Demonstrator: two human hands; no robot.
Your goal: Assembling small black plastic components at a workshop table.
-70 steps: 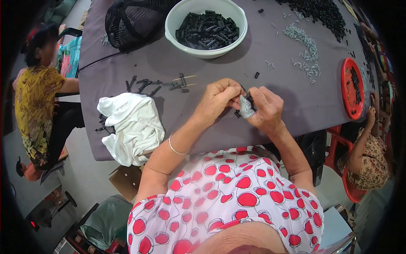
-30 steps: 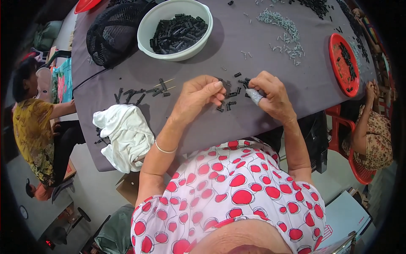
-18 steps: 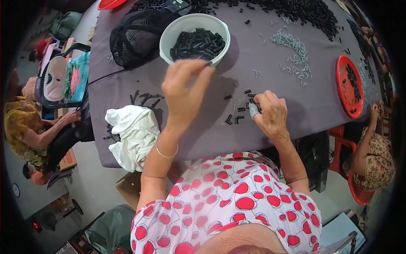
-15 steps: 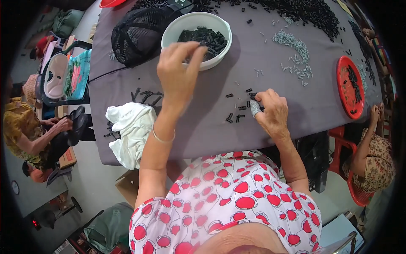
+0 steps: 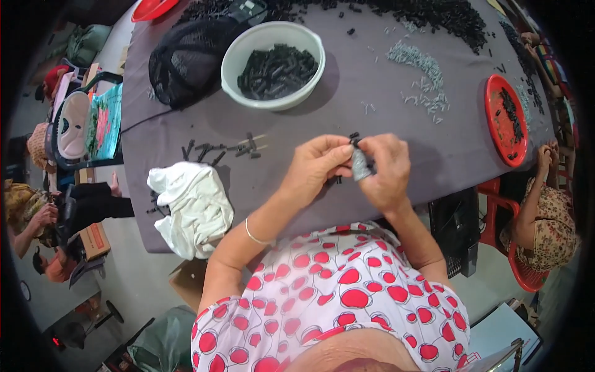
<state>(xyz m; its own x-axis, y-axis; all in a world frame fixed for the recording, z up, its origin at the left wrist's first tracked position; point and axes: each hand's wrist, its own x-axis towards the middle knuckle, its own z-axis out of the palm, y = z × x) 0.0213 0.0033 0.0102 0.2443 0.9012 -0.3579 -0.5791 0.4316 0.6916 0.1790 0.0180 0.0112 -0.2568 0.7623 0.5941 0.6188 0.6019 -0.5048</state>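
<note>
My left hand and my right hand meet over the table near its front edge. Between their fingertips is a small black plastic part, which both seem to grip. Its lower end is hidden by the fingers. A grey wrapping covers one digit of my right hand. Just below the fingers, another small black piece lies on the cloth. Beyond my left hand stands a white bowl partly filled with black parts. Several black pieces lie scattered to the left.
A white cloth lies at the left front edge, a black mesh-covered object behind it. Small grey screw-like pieces and a black heap lie farther back. A red plate is at right, near another person.
My left hand has come from above the white bowl down and right to my right hand. Both hands are now together at the black part. The view has shifted slightly.
</note>
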